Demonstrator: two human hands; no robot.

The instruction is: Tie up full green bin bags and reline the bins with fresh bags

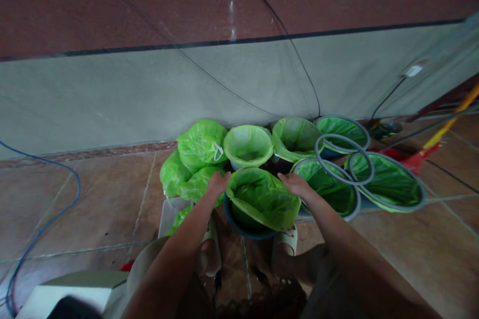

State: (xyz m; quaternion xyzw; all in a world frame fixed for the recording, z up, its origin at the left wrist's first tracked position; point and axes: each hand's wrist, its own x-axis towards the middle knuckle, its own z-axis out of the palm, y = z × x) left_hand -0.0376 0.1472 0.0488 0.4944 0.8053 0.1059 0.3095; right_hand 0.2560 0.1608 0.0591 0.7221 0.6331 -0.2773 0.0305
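A green garbage bag lies open in a round blue bin on the floor between my feet. My left hand is closed on the bag's edge at the bin's left side. On the far right side my right hand grips the same edge. The near edge of the bag sags inside the bin's front rim, part of which is uncovered. Just beyond stands a bin lined with a pale green bag. Two loose grey rings rest across the lined bins to the right.
Tied full green bags are heaped at left, by a white container. Several lined bins stand at right, near a red dustpan. Behind them rises the wall. A blue cable crosses the tiled floor.
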